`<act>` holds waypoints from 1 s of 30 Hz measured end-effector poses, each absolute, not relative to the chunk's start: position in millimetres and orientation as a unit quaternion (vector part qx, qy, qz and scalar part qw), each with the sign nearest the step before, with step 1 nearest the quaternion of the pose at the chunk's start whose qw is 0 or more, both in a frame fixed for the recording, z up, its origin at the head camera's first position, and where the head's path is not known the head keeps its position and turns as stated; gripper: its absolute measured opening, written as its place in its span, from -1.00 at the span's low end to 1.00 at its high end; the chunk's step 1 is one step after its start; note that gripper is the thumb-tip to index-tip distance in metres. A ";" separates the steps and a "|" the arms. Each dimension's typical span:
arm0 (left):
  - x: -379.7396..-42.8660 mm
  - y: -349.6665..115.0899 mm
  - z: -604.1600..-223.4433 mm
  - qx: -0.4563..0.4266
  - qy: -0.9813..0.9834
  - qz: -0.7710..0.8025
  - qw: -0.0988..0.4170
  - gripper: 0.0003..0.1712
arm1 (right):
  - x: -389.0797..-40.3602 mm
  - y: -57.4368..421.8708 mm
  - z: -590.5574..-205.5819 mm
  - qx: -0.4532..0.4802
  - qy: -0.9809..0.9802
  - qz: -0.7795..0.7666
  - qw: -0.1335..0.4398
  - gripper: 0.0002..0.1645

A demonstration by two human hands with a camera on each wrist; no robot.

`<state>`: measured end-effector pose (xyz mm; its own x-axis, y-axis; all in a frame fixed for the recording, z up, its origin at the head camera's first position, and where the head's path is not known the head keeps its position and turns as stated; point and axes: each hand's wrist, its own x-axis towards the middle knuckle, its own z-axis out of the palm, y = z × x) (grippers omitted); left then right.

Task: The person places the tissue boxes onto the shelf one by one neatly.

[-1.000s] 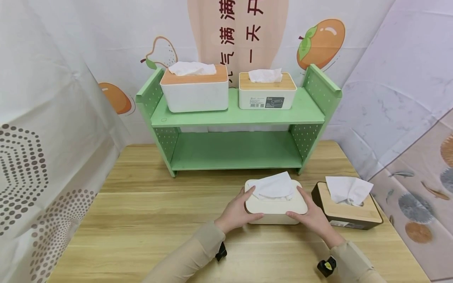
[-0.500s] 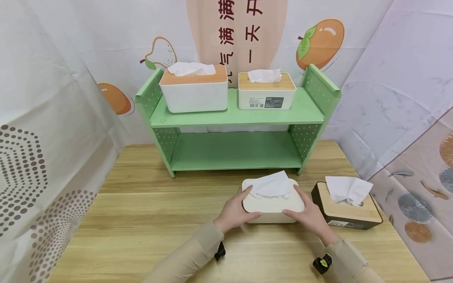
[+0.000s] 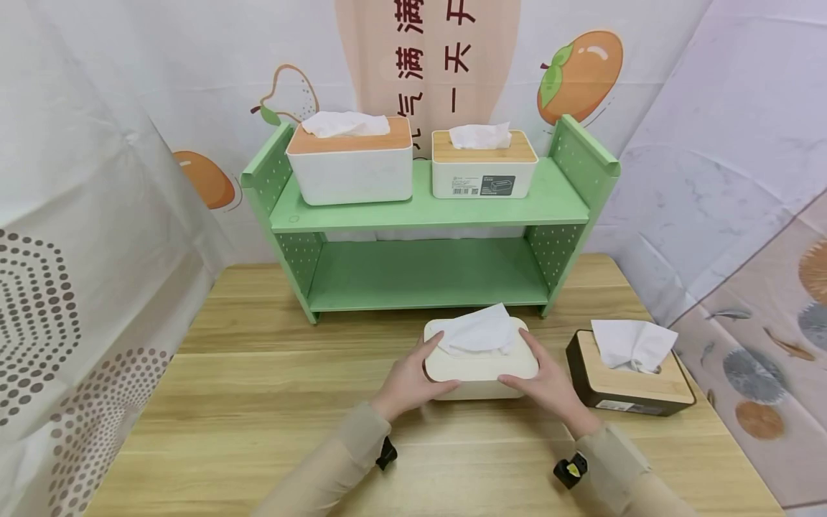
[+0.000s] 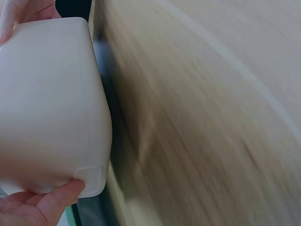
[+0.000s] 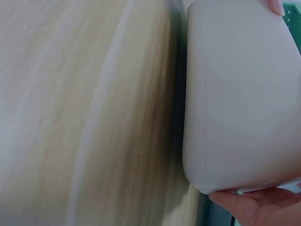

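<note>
Left hand (image 3: 410,380), right hand (image 3: 548,384), fingers (image 3: 423,350) gripping cream tissue box (image 3: 479,368), green shelf (image 3: 426,276) holding 2 boxes (image 3: 352,176)

Green two-tier shelf (image 3: 426,273) on wood-grain table (image 3: 258,373); fruit-printed backdrop (image 3: 207,57) behind, dotted cloth (image 3: 97,280) left.

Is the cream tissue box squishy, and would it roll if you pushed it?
The cream tissue box is probably stiff: it looks unsquashed between the left hand and right hand. It likely won't roll, because its sides look mostly flat. The tissue on top would probably flop, since it looks thin.
</note>
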<state>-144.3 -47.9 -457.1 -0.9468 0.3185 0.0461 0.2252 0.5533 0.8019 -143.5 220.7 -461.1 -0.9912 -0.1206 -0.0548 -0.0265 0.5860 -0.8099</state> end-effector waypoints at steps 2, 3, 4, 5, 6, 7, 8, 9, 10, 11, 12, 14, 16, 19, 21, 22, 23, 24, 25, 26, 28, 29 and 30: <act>-144.6 -54.0 -454.9 0.157 0.881 0.445 0.044 0.03 | -145.0 214.4 -458.5 -0.044 0.888 -0.454 0.048 0.20; -145.1 -57.2 -453.5 0.159 0.882 0.443 0.039 0.02 | -146.0 211.0 -456.9 -0.047 0.888 -0.455 0.047 0.20; -145.9 -60.6 -451.9 0.160 0.882 0.441 0.034 0.02 | -147.2 207.5 -454.9 -0.048 0.886 -0.458 0.047 0.20; -146.7 -64.0 -450.0 0.160 0.884 0.438 0.029 0.02 | -148.4 203.8 -452.7 -0.048 0.885 -0.461 0.047 0.20; -147.9 -67.5 -447.7 0.160 0.885 0.436 0.025 0.02 | -149.8 200.1 -450.3 -0.046 0.884 -0.462 0.048 0.20; -149.0 -71.0 -445.7 0.159 0.886 0.435 0.022 0.01 | -151.2 196.2 -447.9 -0.046 0.882 -0.467 0.048 0.21; -150.0 -74.8 -443.2 0.159 0.887 0.433 0.019 0.01 | -152.7 192.3 -445.7 -0.046 0.879 -0.472 0.050 0.21; -150.9 -78.5 -440.7 0.157 0.886 0.436 0.018 0.01 | -154.1 188.2 -443.3 -0.046 0.877 -0.476 0.051 0.21; -151.5 -82.3 -438.1 0.154 0.886 0.438 0.018 0.02 | -155.2 184.1 -440.5 -0.046 0.875 -0.478 0.053 0.21; -152.1 -86.2 -435.7 0.151 0.886 0.439 0.016 0.02 | -156.6 180.1 -438.5 -0.046 0.874 -0.480 0.055 0.21; -152.7 -90.3 -433.6 0.150 0.884 0.442 0.016 0.02 | -157.7 175.9 -436.2 -0.048 0.874 -0.481 0.056 0.22; -153.6 -98.6 -429.6 0.147 0.885 0.441 0.009 0.03 | -160.7 167.4 -433.0 -0.054 0.870 -0.487 0.055 0.21; -154.6 -107.0 -426.4 0.144 0.889 0.435 0.001 0.03 | -163.9 159.0 -430.6 -0.061 0.867 -0.492 0.051 0.21; -156.1 -120.1 -422.0 0.144 0.894 0.424 -0.015 0.02 | -169.8 146.4 -427.4 -0.073 0.864 -0.496 0.042 0.21; -157.0 -129.1 -418.6 0.145 0.895 0.422 -0.024 0.02 | -173.9 137.7 -423.7 -0.082 0.865 -0.494 0.037 0.21; -157.7 -133.6 -416.9 0.145 0.895 0.421 -0.028 0.02 | -176.0 133.2 -421.2 -0.085 0.866 -0.492 0.037 0.21; -158.6 -138.1 -415.3 0.144 0.894 0.422 -0.029 0.02 | -178.4 129.0 -418.9 -0.088 0.866 -0.491 0.036 0.22; -159.6 -142.3 -413.4 0.143 0.894 0.424 -0.029 0.02 | -180.8 124.9 -416.7 -0.092 0.866 -0.491 0.037 0.22; -161.1 -146.3 -411.5 0.143 0.894 0.423 -0.030 0.02 | -183.4 120.6 -414.7 -0.093 0.864 -0.493 0.039 0.22; -162.9 -150.2 -409.8 0.145 0.896 0.419 -0.034 0.02 | -186.1 116.8 -413.1 -0.095 0.862 -0.495 0.042 0.22; -167.1 -157.4 -407.0 0.146 0.899 0.411 -0.036 0.02 | -191.5 109.6 -411.1 -0.097 0.860 -0.499 0.046 0.22; -169.5 -160.6 -405.7 0.145 0.900 0.409 -0.038 0.02 | -194.2 106.2 -410.5 -0.099 0.857 -0.504 0.047 0.21; -171.9 -163.8 -404.6 0.144 0.902 0.405 -0.039 0.02 | -196.8 102.8 -410.3 -0.101 0.854 -0.508 0.047 0.21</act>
